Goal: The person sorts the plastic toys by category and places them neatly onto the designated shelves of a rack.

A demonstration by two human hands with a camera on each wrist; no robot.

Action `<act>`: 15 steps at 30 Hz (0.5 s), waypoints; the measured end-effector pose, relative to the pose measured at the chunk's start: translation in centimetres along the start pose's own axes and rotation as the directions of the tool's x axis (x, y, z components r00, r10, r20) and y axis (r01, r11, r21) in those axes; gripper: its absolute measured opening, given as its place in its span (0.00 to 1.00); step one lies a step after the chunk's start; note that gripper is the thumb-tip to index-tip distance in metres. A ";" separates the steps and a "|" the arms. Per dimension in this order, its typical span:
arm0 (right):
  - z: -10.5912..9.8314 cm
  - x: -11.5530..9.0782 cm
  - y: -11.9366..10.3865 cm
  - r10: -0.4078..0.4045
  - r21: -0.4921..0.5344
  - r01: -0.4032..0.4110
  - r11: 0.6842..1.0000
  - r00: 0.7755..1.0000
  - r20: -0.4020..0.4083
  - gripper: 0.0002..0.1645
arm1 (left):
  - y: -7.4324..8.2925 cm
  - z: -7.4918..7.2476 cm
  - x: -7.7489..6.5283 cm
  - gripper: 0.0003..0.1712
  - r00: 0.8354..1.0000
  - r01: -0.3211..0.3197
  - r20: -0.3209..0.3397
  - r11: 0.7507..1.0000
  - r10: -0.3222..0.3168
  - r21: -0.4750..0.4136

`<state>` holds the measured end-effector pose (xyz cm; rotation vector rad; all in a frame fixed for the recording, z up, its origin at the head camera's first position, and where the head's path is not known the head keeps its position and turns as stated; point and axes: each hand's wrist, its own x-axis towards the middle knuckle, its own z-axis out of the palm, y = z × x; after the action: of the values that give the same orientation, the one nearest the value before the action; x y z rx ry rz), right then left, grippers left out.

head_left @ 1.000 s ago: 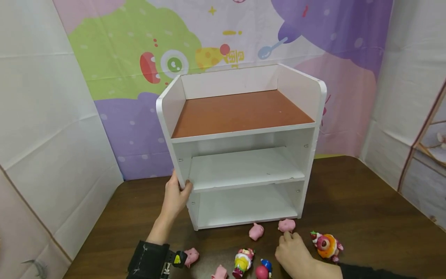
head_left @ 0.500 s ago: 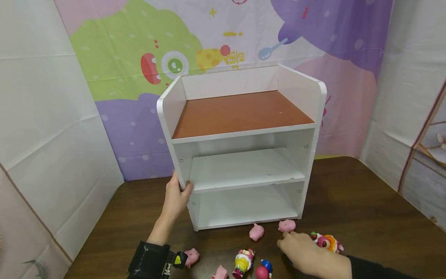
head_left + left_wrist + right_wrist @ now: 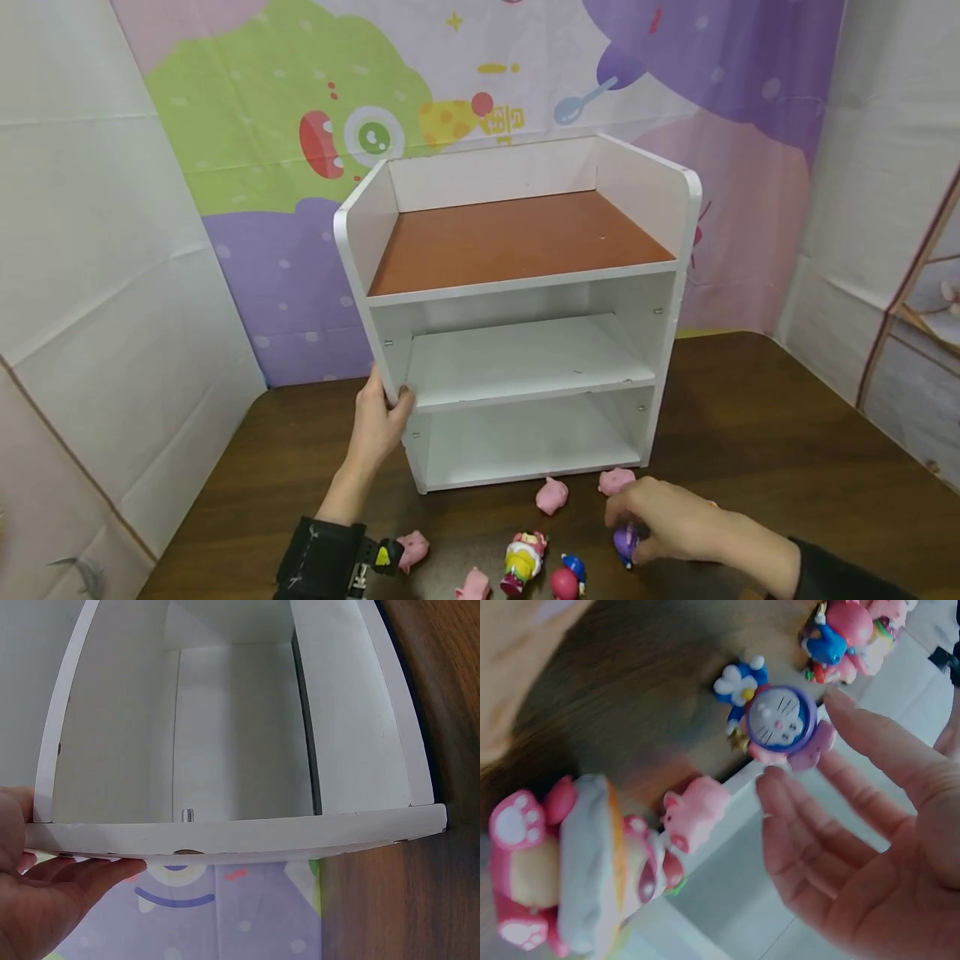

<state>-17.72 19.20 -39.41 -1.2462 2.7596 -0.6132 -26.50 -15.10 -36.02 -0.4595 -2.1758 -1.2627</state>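
My left hand (image 3: 381, 421) grips the left side panel of a small white shelf unit (image 3: 525, 242), thumb in front and fingers behind. The left wrist view shows that hand at the panel's edge. My right hand (image 3: 678, 521) is over the table at the right, fingers spread around a blue and purple cat figurine (image 3: 625, 546). In the right wrist view the cat figurine (image 3: 780, 720) lies near the thumb and fingertips, and the fingers are not closed round it. A pink bear figurine (image 3: 592, 862) lies beside it, mostly hidden behind the hand in the head view.
Pink pig figures (image 3: 552, 496) lie in front of the shelf, one (image 3: 617, 481) near its right corner. A figurine in yellow (image 3: 523, 562) and a blue figure with a red ball (image 3: 567, 577) lie at the front of the brown table (image 3: 765, 433). A patterned cloth (image 3: 277, 275) hangs behind.
My right hand has shifted to the right and its fingers have spread. The cat figurine now shows beneath it, while the bear is largely covered. My left hand stays on the shelf.
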 end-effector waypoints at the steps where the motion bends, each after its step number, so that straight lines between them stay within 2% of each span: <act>1: -0.1 -0.1 0.2 -0.028 0.023 0.028 0.999 1.000 -0.011 0.15 | 0.0 0.0 0.0 0.24 1.000 0.000 -0.001 1.000 0.000 -0.001; 6: 0.1 -0.4 1.0 -0.144 0.055 0.149 0.987 0.986 -0.079 0.13 | 0.1 -0.1 0.1 0.24 1.000 0.007 0.001 1.000 -0.007 -0.007; 15: 0.6 -0.7 1.8 -0.208 0.040 0.215 0.976 0.968 -0.138 0.13 | 0.2 -0.1 -0.1 0.25 1.000 0.024 0.015 1.000 -0.024 -0.012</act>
<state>-18.40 20.62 -40.76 -1.5551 2.7116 -0.8103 -26.31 -15.08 -35.89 -0.4504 -2.1930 -1.2905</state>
